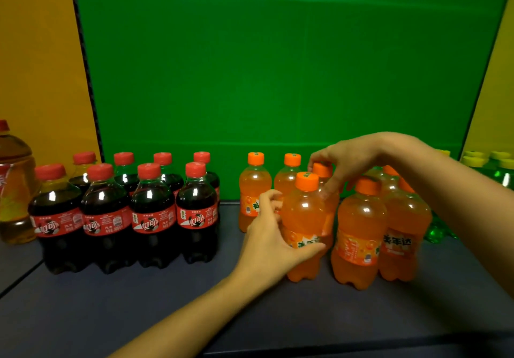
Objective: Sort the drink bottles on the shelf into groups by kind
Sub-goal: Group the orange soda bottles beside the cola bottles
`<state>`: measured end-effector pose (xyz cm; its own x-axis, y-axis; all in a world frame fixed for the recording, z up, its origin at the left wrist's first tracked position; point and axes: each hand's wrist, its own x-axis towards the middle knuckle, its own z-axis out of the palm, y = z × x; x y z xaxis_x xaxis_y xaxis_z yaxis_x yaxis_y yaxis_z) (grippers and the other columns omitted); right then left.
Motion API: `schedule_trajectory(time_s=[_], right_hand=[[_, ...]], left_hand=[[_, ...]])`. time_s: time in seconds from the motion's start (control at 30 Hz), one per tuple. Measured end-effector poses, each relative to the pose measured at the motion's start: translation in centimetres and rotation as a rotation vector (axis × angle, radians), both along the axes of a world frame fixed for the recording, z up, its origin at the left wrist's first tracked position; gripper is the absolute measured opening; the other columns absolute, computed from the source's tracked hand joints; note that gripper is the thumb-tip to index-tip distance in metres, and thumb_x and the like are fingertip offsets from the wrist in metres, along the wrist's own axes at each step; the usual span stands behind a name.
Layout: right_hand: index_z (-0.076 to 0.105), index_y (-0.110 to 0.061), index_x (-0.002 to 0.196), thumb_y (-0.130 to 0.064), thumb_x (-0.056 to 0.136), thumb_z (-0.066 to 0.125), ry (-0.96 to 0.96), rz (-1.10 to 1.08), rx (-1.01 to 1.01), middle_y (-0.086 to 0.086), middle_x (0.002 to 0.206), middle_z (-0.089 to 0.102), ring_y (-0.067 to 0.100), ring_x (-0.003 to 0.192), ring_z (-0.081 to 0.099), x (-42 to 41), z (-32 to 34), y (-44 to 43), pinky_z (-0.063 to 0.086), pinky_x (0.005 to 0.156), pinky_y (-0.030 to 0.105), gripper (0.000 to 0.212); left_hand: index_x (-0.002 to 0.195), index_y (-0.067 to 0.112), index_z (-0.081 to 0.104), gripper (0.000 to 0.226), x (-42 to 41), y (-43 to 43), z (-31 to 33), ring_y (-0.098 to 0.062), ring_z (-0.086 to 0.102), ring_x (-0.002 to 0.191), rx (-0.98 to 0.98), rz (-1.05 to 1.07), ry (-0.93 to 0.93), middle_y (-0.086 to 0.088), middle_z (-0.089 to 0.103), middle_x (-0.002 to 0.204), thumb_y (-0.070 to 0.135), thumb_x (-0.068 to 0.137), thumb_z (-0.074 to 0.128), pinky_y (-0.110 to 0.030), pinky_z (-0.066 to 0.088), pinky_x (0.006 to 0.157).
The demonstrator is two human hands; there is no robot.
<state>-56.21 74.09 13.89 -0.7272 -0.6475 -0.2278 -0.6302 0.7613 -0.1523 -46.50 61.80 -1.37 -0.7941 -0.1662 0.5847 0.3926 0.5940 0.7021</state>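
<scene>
Several dark cola bottles (151,218) with red caps stand in two rows on the left of the dark shelf (139,302). Several orange soda bottles (360,235) with orange caps are grouped at centre right. My left hand (268,235) wraps the label of the front orange bottle (304,213), which stands on the shelf. My right hand (345,162) comes from the right and pinches the neck of the orange bottle behind it (322,169). Green bottles with yellow caps (498,168) stand at the far right, largely hidden by my right forearm.
A large amber bottle (15,187) with a red cap stands at the far left edge. A green back panel (278,65) closes the shelf behind the bottles, with yellow walls on both sides. A gap separates the cola and orange groups.
</scene>
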Motion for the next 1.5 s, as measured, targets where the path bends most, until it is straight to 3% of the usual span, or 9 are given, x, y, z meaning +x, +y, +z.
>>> schedule_trajectory(time_s=[0.13, 0.27, 0.4, 0.57, 0.77, 0.97, 1.13, 1.3, 1.5], right_hand=[[0.05, -0.021, 0.099, -0.038, 0.074, 0.072, 0.069, 0.035, -0.012, -0.007, 0.09, 0.057, 0.026, 0.095, 0.064, 0.1, -0.4, 0.5, 0.052, 0.074, 0.033, 0.037], [0.045, -0.029, 0.082, -0.042, 0.074, 0.071, 0.106, 0.08, -0.038, -0.011, 0.085, 0.055, 0.019, 0.085, 0.062, 0.6, -0.5, 0.3, 0.046, 0.062, 0.022, 0.03], [0.042, -0.026, 0.104, -0.035, 0.077, 0.071, 0.108, 0.128, -0.037, -0.008, 0.095, 0.053, 0.011, 0.083, 0.056, 1.2, -0.5, -0.3, 0.046, 0.067, 0.02, 0.04], [0.039, -0.019, 0.125, -0.034, 0.077, 0.071, 0.102, 0.17, -0.067, 0.002, 0.122, 0.052, 0.021, 0.106, 0.056, 1.6, -0.8, -1.0, 0.049, 0.091, 0.035, 0.059], [0.041, -0.022, 0.126, -0.043, 0.073, 0.072, 0.279, 0.221, -0.144, 0.002, 0.119, 0.054, 0.017, 0.096, 0.051, 1.5, -1.9, -1.3, 0.04, 0.08, 0.026, 0.065], [0.036, -0.016, 0.129, -0.038, 0.073, 0.074, 0.301, 0.187, -0.198, 0.007, 0.125, 0.05, 0.016, 0.092, 0.047, 1.7, -2.3, -1.3, 0.037, 0.076, 0.025, 0.072], [0.035, -0.016, 0.132, -0.039, 0.074, 0.073, 0.346, 0.18, -0.203, 0.008, 0.13, 0.05, 0.018, 0.099, 0.051, 2.1, -2.4, -1.1, 0.041, 0.084, 0.028, 0.073], [0.042, -0.019, 0.129, -0.043, 0.075, 0.069, 0.336, 0.156, -0.265, 0.003, 0.125, 0.057, 0.02, 0.11, 0.056, 2.8, -1.2, 0.5, 0.044, 0.097, 0.034, 0.065], [0.056, -0.019, 0.117, -0.047, 0.074, 0.059, 0.37, 0.074, -0.401, -0.001, 0.113, 0.063, 0.016, 0.104, 0.059, 3.4, 0.0, 4.9, 0.046, 0.094, 0.031, 0.052]], left_hand=[[0.108, 0.033, 0.039, 0.069, 0.8, -2.1, 0.2, 0.004, 0.061, 0.096, 0.11, -0.043, -0.038, 0.011, 0.06, 0.111, 0.019, 0.059, 0.086, -0.014, 0.051, 0.081], [0.126, 0.026, 0.039, 0.079, 1.5, -3.9, 0.4, 0.0, 0.059, 0.102, 0.149, -0.029, -0.085, 0.01, 0.057, 0.117, 0.018, 0.062, 0.084, -0.017, 0.05, 0.088], [0.123, 0.028, 0.036, 0.067, 1.9, -4.4, 0.5, 0.006, 0.055, 0.101, 0.164, -0.043, -0.098, 0.019, 0.053, 0.111, 0.01, 0.072, 0.075, -0.005, 0.047, 0.078], [0.122, 0.026, 0.035, 0.063, 1.6, -5.0, 0.0, 0.005, 0.055, 0.102, 0.162, -0.021, -0.094, 0.009, 0.054, 0.116, 0.012, 0.075, 0.073, -0.007, 0.047, 0.08], [0.125, 0.029, 0.035, 0.065, 1.2, -5.1, -0.6, 0.002, 0.052, 0.11, 0.103, 0.057, -0.029, 0.002, 0.051, 0.125, 0.02, 0.074, 0.074, -0.007, 0.046, 0.085], [0.128, 0.024, 0.034, 0.065, 0.9, -5.2, -0.9, -0.011, 0.052, 0.117, 0.063, 0.107, -0.03, 0.001, 0.051, 0.128, 0.024, 0.076, 0.073, -0.035, 0.046, 0.1], [0.14, 0.017, 0.026, 0.08, 1.1, -4.8, -0.9, -0.011, 0.044, 0.126, 0.03, 0.139, -0.016, 0.003, 0.04, 0.139, 0.037, 0.075, 0.068, -0.036, 0.04, 0.106], [0.145, 0.014, 0.013, 0.077, 2.1, -3.8, -0.3, -0.002, 0.014, 0.139, -0.147, 0.217, 0.198, 0.001, 0.017, 0.149, 0.022, 0.085, 0.061, -0.015, 0.015, 0.112], [0.118, 0.011, 0.044, 0.039, 3.5, -1.6, 1.2, -0.011, 0.041, 0.124, -0.333, 0.09, 0.613, -0.004, 0.042, 0.128, 0.01, 0.081, 0.056, -0.021, 0.031, 0.106]])
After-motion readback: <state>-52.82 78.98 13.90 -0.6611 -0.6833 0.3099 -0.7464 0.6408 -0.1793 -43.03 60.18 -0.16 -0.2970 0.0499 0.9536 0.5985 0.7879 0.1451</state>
